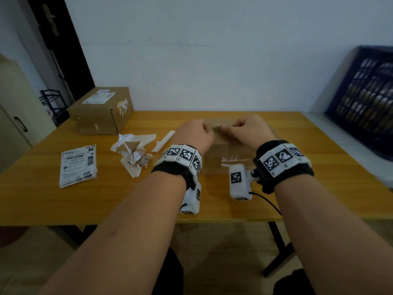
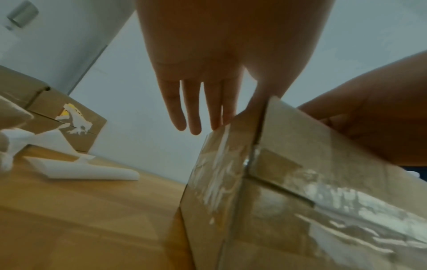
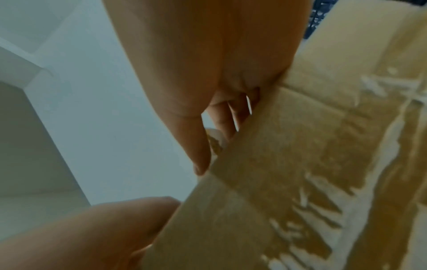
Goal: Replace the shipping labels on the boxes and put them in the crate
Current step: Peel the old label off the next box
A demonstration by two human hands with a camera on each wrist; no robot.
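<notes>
A small brown cardboard box [image 1: 219, 160] with torn label residue on its front stands mid-table. Both hands are on its top. My left hand [image 1: 197, 133] lies on the left part of the top; in the left wrist view its fingers [image 2: 196, 109] reach out fairly straight over the box [image 2: 300, 182]. My right hand [image 1: 244, 128] pinches a small pale label scrap [image 3: 215, 137] at the top edge of the box [image 3: 300, 164]. A stack of fresh shipping labels [image 1: 78, 165] lies at the left. The blue crate [image 1: 365, 99] leans at the far right.
A bigger cardboard box [image 1: 102, 109] with a label on top stands at the back left of the wooden table [image 1: 319, 167]. Crumpled torn label scraps [image 1: 134, 152] and a white backing strip [image 1: 164, 141] lie between it and my left hand.
</notes>
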